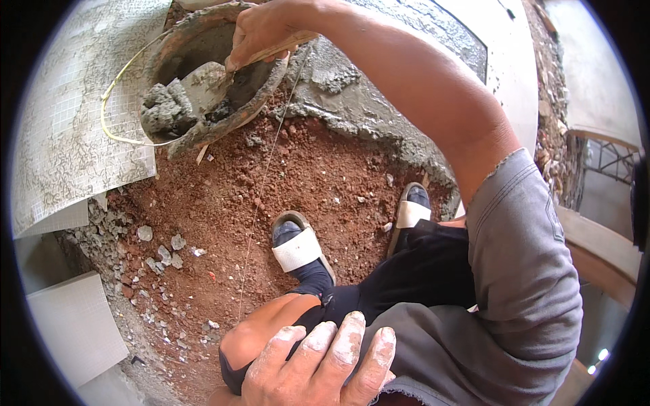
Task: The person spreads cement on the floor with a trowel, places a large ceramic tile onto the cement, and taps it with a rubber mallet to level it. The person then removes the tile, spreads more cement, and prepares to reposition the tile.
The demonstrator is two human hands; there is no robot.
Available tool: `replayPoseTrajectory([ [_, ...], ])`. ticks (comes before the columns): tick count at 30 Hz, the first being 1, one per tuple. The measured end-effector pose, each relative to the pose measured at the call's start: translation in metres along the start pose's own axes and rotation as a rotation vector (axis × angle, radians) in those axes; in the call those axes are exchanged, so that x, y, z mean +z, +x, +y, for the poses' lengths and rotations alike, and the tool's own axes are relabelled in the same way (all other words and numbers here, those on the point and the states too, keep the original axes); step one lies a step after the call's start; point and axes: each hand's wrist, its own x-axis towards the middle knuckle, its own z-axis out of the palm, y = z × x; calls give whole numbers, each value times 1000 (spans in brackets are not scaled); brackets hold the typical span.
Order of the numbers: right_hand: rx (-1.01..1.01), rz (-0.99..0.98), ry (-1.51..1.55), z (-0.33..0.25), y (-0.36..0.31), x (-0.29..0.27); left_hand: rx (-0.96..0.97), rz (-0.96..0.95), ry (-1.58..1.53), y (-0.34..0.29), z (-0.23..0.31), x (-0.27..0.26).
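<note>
My right hand [264, 34] is closed around the handle of a trowel [205, 88], over a mortar-caked bucket [233, 128] at the upper left. The trowel's blade is tilted down inside the bucket, next to a thick lump of grey mortar [164, 108]. A thin yellowish bail [103, 111] loops out to the bucket's left. At the lower edge my left hand [315, 362] holds nothing. Its fingers are spread, with pale dried residue on the tips, close to my bent knee [254, 342].
Spread wet mortar [359, 111] lies right of the bucket. A large tile with a gridded, smeared surface [88, 108] stands at left, another pale tile [78, 318] below it. My sandalled feet [298, 249] rest on reddish soil [210, 223] with stone chips. A thin string [261, 196] crosses the soil.
</note>
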Motion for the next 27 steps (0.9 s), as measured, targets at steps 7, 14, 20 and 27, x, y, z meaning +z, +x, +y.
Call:
replayPoseTrajectory([
  [7, 660, -84, 888, -20, -84, -2, 48, -49, -42, 9, -16, 1],
  [14, 965, 82, 906, -74, -231, 62, -4, -293, -151, 30, -30, -12],
  [20, 1411, 116, 904, -182, -341, 108, 21, -353, -185, 43, -50, -8],
  [27, 1869, 183, 246, -273, -350, 176, 31, -425, -183, 58, -55, -1],
])
